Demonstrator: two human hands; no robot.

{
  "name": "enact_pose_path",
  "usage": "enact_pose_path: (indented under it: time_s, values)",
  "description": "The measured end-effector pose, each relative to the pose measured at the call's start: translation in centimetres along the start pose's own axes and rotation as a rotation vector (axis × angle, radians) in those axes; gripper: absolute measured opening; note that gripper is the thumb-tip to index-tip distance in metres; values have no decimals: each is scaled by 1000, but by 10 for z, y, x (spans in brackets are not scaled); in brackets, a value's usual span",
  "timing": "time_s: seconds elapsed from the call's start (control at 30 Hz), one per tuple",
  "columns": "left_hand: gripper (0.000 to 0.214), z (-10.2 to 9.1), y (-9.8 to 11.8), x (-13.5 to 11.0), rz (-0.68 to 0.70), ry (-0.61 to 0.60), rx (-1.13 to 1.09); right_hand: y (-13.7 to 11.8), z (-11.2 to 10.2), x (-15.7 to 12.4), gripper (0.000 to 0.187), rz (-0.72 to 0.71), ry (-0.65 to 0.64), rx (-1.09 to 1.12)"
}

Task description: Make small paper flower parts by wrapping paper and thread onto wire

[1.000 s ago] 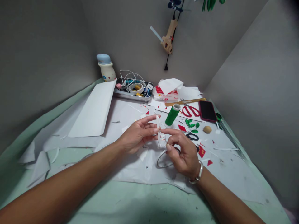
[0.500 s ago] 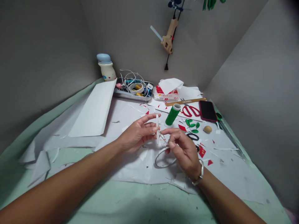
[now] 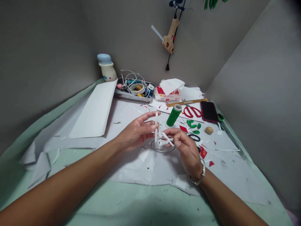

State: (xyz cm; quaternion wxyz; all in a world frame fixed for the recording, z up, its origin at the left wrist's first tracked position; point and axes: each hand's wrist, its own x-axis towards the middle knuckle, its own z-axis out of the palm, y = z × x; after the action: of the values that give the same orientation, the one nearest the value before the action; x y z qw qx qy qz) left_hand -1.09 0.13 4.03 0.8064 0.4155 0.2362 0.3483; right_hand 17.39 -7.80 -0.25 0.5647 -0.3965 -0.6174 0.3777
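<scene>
Between the thumb and fingers of my left hand (image 3: 141,129) a narrow white strip (image 3: 156,133) stands nearly upright. My right hand (image 3: 187,146) is closed, its thumb and forefinger pinching the end of another white strip (image 3: 167,138) that slants up to the left. Below and between both hands is a thin ring (image 3: 162,151), like wire; which fingers bear it I cannot tell. Just beyond my right hand a spool of green thread (image 3: 174,116) stands tilted on the paper. A black-handled pair of scissors (image 3: 194,137) lies partly hidden behind my right hand.
Red-handled scissors (image 3: 192,112), a phone (image 3: 209,111), green leaf-shaped pieces (image 3: 193,126) and a round tan object (image 3: 208,130) lie right. Behind stand a metal tray (image 3: 135,96), tissue pack (image 3: 167,94) and bottle (image 3: 108,71). A folded white sheet (image 3: 94,113) is left; a glue gun (image 3: 169,40) hangs above.
The ring has risen and shifted slightly left, lying flatter beneath the hands. My right fingers have drawn away from the left hand, with a white strip now showing in them.
</scene>
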Motion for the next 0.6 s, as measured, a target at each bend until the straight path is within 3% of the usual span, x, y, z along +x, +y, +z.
enact_pose_path:
  time_s: [0.27,0.6]
  values:
    - [41,-5,2,2,58,-58,-23,5,-4,-1,22,-40,88,84]
    - [39,-5,2,-1,75,-130,-38,3,-7,9,19,82,172,414]
